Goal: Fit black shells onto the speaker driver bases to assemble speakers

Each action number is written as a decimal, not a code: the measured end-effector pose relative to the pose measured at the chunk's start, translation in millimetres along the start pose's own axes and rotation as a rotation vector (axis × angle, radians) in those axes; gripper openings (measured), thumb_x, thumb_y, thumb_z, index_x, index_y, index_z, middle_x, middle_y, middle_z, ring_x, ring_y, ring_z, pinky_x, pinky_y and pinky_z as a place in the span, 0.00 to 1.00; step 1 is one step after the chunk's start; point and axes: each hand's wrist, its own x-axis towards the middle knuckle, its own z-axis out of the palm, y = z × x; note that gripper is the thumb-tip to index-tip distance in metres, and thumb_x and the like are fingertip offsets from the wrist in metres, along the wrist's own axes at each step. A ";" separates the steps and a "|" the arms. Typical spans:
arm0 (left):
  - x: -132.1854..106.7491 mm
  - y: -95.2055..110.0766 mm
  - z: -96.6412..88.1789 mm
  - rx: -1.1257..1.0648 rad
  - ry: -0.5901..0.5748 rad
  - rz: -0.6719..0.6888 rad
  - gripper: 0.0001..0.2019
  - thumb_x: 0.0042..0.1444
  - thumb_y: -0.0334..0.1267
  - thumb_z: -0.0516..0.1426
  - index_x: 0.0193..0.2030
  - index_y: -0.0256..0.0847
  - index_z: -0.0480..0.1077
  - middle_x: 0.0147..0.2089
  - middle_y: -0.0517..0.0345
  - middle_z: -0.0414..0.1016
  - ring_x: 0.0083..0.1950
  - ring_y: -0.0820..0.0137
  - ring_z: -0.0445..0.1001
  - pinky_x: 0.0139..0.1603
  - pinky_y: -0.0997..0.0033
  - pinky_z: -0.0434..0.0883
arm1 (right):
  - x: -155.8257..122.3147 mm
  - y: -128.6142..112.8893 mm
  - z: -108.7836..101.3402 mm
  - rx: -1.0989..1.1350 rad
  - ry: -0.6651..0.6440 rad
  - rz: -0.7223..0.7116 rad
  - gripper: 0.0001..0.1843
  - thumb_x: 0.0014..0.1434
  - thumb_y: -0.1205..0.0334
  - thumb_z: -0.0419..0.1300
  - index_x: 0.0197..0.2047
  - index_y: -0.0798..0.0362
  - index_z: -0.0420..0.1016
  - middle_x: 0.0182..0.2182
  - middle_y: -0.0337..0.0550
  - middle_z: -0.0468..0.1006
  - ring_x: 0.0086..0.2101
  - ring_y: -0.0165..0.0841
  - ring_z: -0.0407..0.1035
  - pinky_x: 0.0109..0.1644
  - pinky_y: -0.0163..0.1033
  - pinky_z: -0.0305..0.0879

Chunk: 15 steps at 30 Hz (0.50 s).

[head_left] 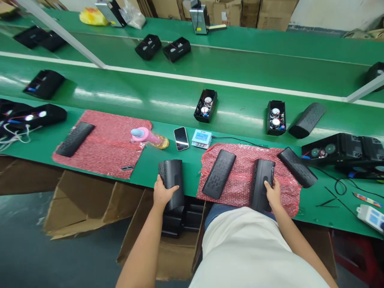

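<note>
My left hand (162, 195) is closed on a black speaker housing (174, 174), thumb across its face, at the table's front edge above an open cardboard box (175, 256). More black housings (192, 218) show inside that box. Another black speaker housing (260, 190) rests on pink bubble wrap (240, 160), and my right hand (273, 193) grips it by its right side. To its left lies a black perforated speaker cover (219, 174). At the wrap's right edge is another dark perforated piece (297, 167), set at a slant.
Open housings with round drivers (205, 106) (276, 117) stand behind. A phone (181, 139), a small meter (202, 138) and a pink-capped bottle (150, 138) line the middle. Stacked speaker parts (342, 147), cables and a power strip (371, 218) lie right; a second bubble-wrap sheet (111, 140) left.
</note>
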 end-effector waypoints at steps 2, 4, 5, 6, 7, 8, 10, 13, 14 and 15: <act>0.6 0.0 -0.2 -0.014 0.002 0.008 0.55 0.40 0.45 0.65 0.70 0.29 0.40 0.67 0.32 0.53 0.67 0.45 0.55 0.65 0.48 0.58 | -2.5 -5.6 -1.4 -0.062 -0.009 -0.019 0.44 0.46 0.41 0.57 0.60 0.59 0.58 0.54 0.58 0.68 0.52 0.44 0.66 0.58 0.50 0.60; 1.4 0.1 -0.2 -0.021 0.005 0.013 0.55 0.40 0.45 0.65 0.70 0.28 0.41 0.66 0.31 0.55 0.67 0.45 0.56 0.65 0.48 0.58 | -8.2 -15.6 0.5 -0.145 0.010 -0.051 0.49 0.46 0.39 0.57 0.63 0.62 0.53 0.58 0.63 0.62 0.58 0.48 0.58 0.61 0.54 0.54; 1.6 0.5 -0.3 -0.018 0.006 0.009 0.55 0.39 0.45 0.65 0.69 0.27 0.41 0.65 0.31 0.55 0.66 0.44 0.56 0.64 0.48 0.58 | -12.3 -21.4 3.6 -0.188 0.024 -0.075 0.53 0.45 0.38 0.58 0.65 0.63 0.49 0.61 0.65 0.57 0.61 0.51 0.52 0.64 0.56 0.48; 1.7 1.0 -0.6 -0.012 0.006 0.005 0.54 0.40 0.44 0.65 0.69 0.27 0.41 0.65 0.30 0.56 0.66 0.44 0.57 0.64 0.49 0.58 | -17.1 -27.0 8.0 -0.224 0.035 -0.103 0.57 0.43 0.38 0.60 0.67 0.63 0.46 0.64 0.67 0.51 0.63 0.53 0.45 0.65 0.57 0.43; 1.5 1.7 -1.0 -0.006 0.005 0.002 0.54 0.40 0.44 0.65 0.69 0.26 0.41 0.65 0.30 0.55 0.66 0.44 0.57 0.64 0.48 0.59 | -22.0 -32.1 13.3 -0.268 0.042 -0.126 0.60 0.41 0.38 0.63 0.68 0.62 0.44 0.65 0.67 0.46 0.64 0.56 0.39 0.65 0.60 0.38; 1.2 2.5 -1.6 -0.002 0.004 -0.002 0.54 0.40 0.44 0.64 0.69 0.26 0.41 0.65 0.29 0.55 0.66 0.44 0.57 0.64 0.48 0.59 | -26.6 -36.2 18.7 -0.326 0.043 -0.143 0.63 0.38 0.39 0.66 0.68 0.60 0.43 0.66 0.67 0.42 0.65 0.60 0.36 0.64 0.63 0.35; 0.3 3.6 -3.2 -0.001 -0.003 -0.006 0.53 0.41 0.44 0.64 0.69 0.25 0.41 0.65 0.29 0.55 0.66 0.44 0.57 0.64 0.49 0.59 | -32.7 -40.5 26.0 -0.451 0.032 -0.147 0.65 0.33 0.41 0.69 0.69 0.56 0.45 0.67 0.67 0.37 0.63 0.67 0.33 0.61 0.70 0.33; -0.2 3.6 -5.3 -0.014 -0.018 -0.015 0.53 0.41 0.45 0.63 0.69 0.25 0.41 0.66 0.29 0.55 0.67 0.45 0.56 0.64 0.50 0.59 | -30.6 -37.0 18.4 -0.504 -0.018 -0.106 0.65 0.32 0.47 0.70 0.69 0.52 0.45 0.66 0.67 0.38 0.62 0.70 0.38 0.59 0.70 0.38; -0.1 3.1 -5.6 -0.017 -0.016 -0.014 0.53 0.41 0.45 0.63 0.69 0.25 0.41 0.65 0.30 0.55 0.67 0.46 0.56 0.64 0.50 0.59 | -27.7 -34.0 10.9 -0.464 -0.037 -0.089 0.64 0.33 0.48 0.70 0.70 0.52 0.44 0.65 0.67 0.41 0.62 0.68 0.41 0.60 0.68 0.41; 0.2 2.4 -5.7 -0.017 -0.013 -0.008 0.53 0.41 0.45 0.63 0.69 0.25 0.41 0.65 0.30 0.55 0.67 0.46 0.56 0.64 0.50 0.59 | -24.4 -30.7 2.0 -0.421 -0.049 -0.074 0.64 0.34 0.48 0.70 0.70 0.52 0.44 0.65 0.67 0.45 0.62 0.66 0.43 0.60 0.67 0.44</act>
